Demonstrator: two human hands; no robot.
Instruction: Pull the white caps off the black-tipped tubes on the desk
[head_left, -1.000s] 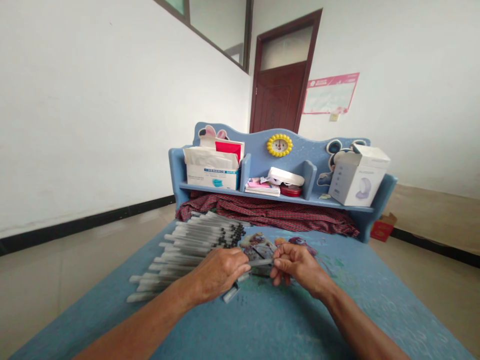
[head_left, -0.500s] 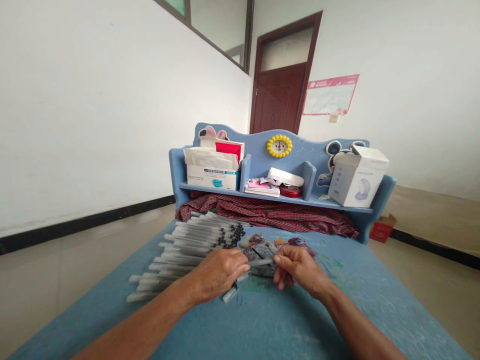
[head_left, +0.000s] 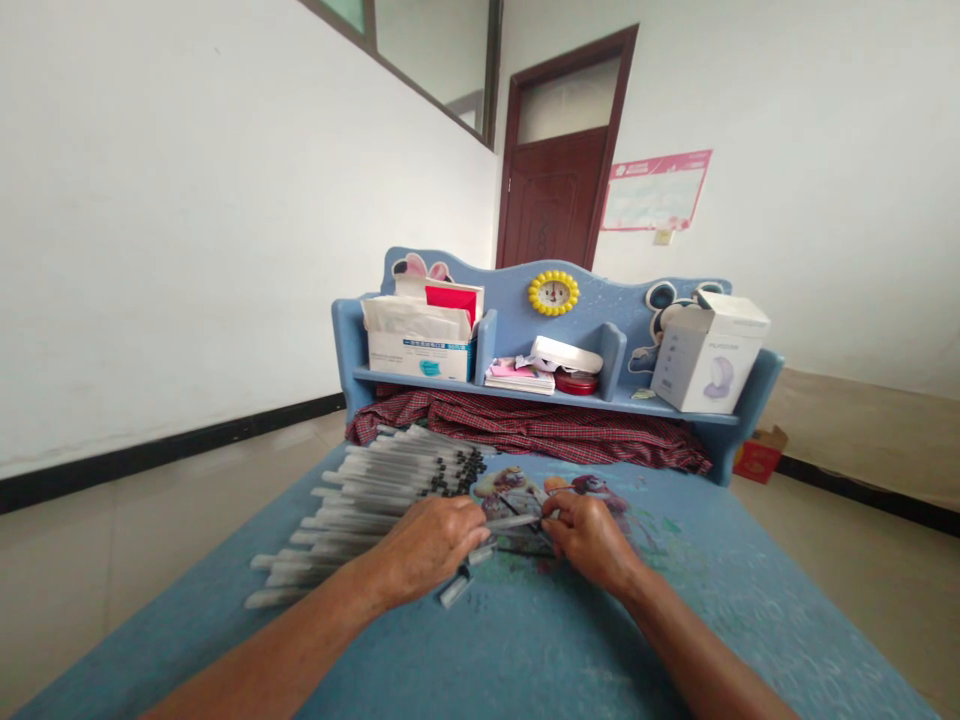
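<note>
My left hand (head_left: 431, 545) and my right hand (head_left: 589, 535) meet over the middle of a blue desk (head_left: 525, 650). Both are closed on the two ends of a thin grey pen barrel (head_left: 512, 523) held level between them. More grey barrels poke out below my left hand (head_left: 459, 588), so it grips a small bunch. Just left of that hand lies a long stack of several grey pen barrels with black tips (head_left: 382, 480).
A blue shelf unit (head_left: 525, 330) stands at the desk's far end with a tissue box (head_left: 418, 340), a yellow clock (head_left: 553, 293), books (head_left: 521, 376) and a white carton (head_left: 709, 352). Red checked cloth (head_left: 540, 425) lies under it. A dark door (head_left: 551, 205) is behind.
The view has shifted slightly. Both hands stay closed on the barrel, with my right hand's fingers working a little at its end.
</note>
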